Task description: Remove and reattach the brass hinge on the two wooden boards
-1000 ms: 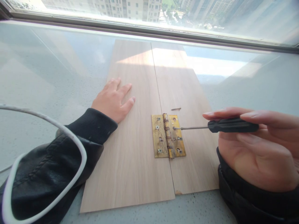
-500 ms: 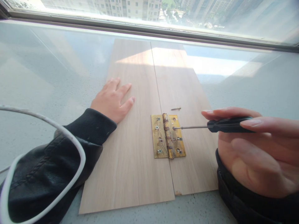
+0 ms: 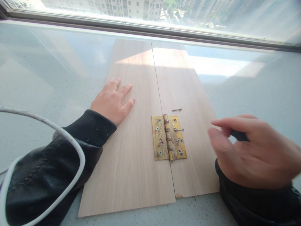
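Observation:
My left hand [image 3: 113,102] lies flat with fingers spread on the left wooden board [image 3: 131,175]. Over the right edge of the right wooden board [image 3: 197,175], my right hand [image 3: 251,150] is curled around a screwdriver [image 3: 240,135]; only a bit of its black handle shows, and the shaft is hidden. A worn brass hinge [image 3: 168,138] straddles the seam between the boards, with several screws seated in it. One screw [image 3: 179,129] sticks out from a hole in the right leaf, leaning right. Above the hinge, a loose screw [image 3: 176,110] lies on the right board.
A white cable [image 3: 82,157] loops in front of my left sleeve. Both boards rest on a speckled pale sill [image 3: 58,81]. Along the far side runs a window frame [image 3: 150,31], with buildings beyond the glass.
The screwdriver's tip has come away from the protruding screw, which stays in the hinge hole. My right hand has turned and curled its fingers inward. My left hand has stayed put.

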`<state>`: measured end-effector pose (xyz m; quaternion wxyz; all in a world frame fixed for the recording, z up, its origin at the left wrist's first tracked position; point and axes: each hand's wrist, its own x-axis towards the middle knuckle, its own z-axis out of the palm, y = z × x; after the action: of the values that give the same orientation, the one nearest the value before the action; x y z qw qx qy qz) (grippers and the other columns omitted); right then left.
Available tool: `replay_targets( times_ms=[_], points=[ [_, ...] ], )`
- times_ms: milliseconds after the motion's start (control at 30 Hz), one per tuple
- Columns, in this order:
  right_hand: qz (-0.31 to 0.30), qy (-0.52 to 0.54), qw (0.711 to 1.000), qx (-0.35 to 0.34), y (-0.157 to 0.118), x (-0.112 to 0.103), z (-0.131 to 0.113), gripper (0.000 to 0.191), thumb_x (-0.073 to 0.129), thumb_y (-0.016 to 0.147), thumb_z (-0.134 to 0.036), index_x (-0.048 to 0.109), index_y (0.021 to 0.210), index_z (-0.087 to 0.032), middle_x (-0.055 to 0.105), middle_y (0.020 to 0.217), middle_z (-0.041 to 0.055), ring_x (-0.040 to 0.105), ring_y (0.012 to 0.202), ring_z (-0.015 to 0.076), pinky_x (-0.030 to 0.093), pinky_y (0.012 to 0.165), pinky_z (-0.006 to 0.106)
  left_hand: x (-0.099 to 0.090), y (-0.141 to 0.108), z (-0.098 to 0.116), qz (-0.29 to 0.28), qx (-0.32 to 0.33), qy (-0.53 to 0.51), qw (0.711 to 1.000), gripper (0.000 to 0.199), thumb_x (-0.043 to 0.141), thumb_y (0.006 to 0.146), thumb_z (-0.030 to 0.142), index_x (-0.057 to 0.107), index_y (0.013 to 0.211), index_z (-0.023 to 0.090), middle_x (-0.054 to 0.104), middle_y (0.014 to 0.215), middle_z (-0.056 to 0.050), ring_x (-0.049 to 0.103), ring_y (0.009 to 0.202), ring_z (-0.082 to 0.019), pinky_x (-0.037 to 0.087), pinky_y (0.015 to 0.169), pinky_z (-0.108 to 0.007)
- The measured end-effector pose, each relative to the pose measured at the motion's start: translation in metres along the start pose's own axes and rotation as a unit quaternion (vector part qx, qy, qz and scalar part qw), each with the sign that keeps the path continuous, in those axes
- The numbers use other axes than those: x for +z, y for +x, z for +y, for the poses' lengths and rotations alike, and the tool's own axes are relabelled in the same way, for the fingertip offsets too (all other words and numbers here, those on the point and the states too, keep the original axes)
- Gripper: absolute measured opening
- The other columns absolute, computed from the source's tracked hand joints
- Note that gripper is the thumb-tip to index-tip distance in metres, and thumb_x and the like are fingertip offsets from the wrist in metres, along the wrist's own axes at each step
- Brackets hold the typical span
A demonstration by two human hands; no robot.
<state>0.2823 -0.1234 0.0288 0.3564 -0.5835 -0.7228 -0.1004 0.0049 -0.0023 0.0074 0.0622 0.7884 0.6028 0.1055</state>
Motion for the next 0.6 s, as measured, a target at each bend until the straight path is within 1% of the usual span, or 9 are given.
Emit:
replay_targets(
  times_ms=[33, 67, 100, 167, 300, 433, 533, 600],
  points=[
    [-0.021, 0.004, 0.999, -0.029, 0.008, 0.003, -0.010, 0.009, 0.071, 0.076, -0.024, 0.065, 0.082, -0.021, 0.057, 0.061, -0.0010, 0.052, 0.054, 0.0133, 0.042, 0.052, 0.029, 0.000, 0.000, 0.000, 0.002, 0.000, -0.005, 1.000, 0.055, 0.039, 0.090, 0.044, 0.048, 0.138, 0.017, 0.037, 0.150, -0.011, 0.031, 0.140, -0.031, 0.025, 0.116, -0.044],
    [-0.058, 0.009, 0.997, -0.044, 0.015, 0.007, -0.017, 0.011, 0.070, 0.078, -0.027, 0.063, 0.074, -0.020, 0.055, 0.057, -0.0010, 0.050, 0.052, 0.0132, 0.042, 0.051, 0.029, 0.000, 0.000, 0.000, 0.005, 0.001, -0.009, 1.000, 0.055, 0.040, 0.090, 0.044, 0.048, 0.138, 0.017, 0.037, 0.150, -0.012, 0.031, 0.140, -0.032, 0.025, 0.115, -0.045],
    [-0.078, -0.002, 0.996, -0.048, 0.020, 0.011, -0.021, 0.015, 0.070, 0.078, -0.029, 0.062, 0.070, -0.019, 0.055, 0.056, -0.0003, 0.051, 0.052, 0.0139, 0.042, 0.051, 0.030, 0.001, -0.001, 0.000, 0.008, 0.003, -0.014, 1.000, 0.055, 0.040, 0.090, 0.043, 0.048, 0.138, 0.016, 0.037, 0.150, -0.012, 0.030, 0.140, -0.032, 0.025, 0.115, -0.045],
    [-0.112, -0.006, 0.992, -0.054, 0.024, 0.018, -0.022, 0.023, 0.068, 0.080, -0.032, 0.061, 0.063, -0.018, 0.055, 0.054, 0.0010, 0.051, 0.053, 0.0151, 0.042, 0.051, 0.031, 0.001, -0.001, 0.000, 0.015, 0.009, -0.021, 1.000, 0.055, 0.040, 0.090, 0.043, 0.049, 0.137, 0.017, 0.038, 0.150, -0.012, 0.031, 0.140, -0.032, 0.026, 0.115, -0.046],
    [-0.130, 0.017, 0.989, -0.074, 0.021, 0.021, -0.015, 0.028, 0.066, 0.082, -0.028, 0.060, 0.057, -0.018, 0.055, 0.052, 0.0013, 0.049, 0.050, 0.0141, 0.040, 0.048, 0.030, 0.002, -0.001, -0.001, 0.026, 0.010, -0.031, 0.999, 0.053, 0.041, 0.090, 0.043, 0.050, 0.136, 0.019, 0.038, 0.150, -0.010, 0.033, 0.139, -0.032, 0.027, 0.114, -0.048],
    [-0.143, 0.030, 0.986, -0.082, 0.020, 0.019, -0.016, 0.024, 0.063, 0.082, -0.022, 0.062, 0.059, -0.016, 0.058, 0.055, 0.0035, 0.052, 0.053, 0.0158, 0.043, 0.051, 0.031, 0.001, -0.001, -0.002, 0.014, 0.014, -0.032, 0.999, 0.055, 0.040, 0.090, 0.043, 0.049, 0.137, 0.017, 0.037, 0.150, -0.011, 0.030, 0.140, -0.033, 0.026, 0.114, -0.048],
    [-0.140, 0.037, 0.987, -0.073, 0.021, 0.020, -0.019, 0.014, 0.061, 0.082, -0.018, 0.066, 0.069, -0.014, 0.061, 0.059, 0.0053, 0.055, 0.057, 0.0179, 0.046, 0.055, 0.034, 0.001, 0.000, -0.002, 0.010, 0.014, -0.031, 0.999, 0.055, 0.040, 0.090, 0.043, 0.048, 0.138, 0.018, 0.036, 0.150, -0.010, 0.030, 0.140, -0.032, 0.026, 0.115, -0.048],
    [-0.127, 0.048, 0.988, -0.072, 0.021, 0.020, -0.020, 0.009, 0.060, 0.081, -0.015, 0.067, 0.076, -0.013, 0.063, 0.062, 0.0059, 0.056, 0.058, 0.0181, 0.047, 0.056, 0.034, 0.000, 0.000, -0.001, 0.009, 0.013, -0.028, 0.999, 0.054, 0.040, 0.090, 0.043, 0.048, 0.138, 0.018, 0.037, 0.150, -0.010, 0.030, 0.140, -0.032, 0.026, 0.115, -0.048]
  ],
)
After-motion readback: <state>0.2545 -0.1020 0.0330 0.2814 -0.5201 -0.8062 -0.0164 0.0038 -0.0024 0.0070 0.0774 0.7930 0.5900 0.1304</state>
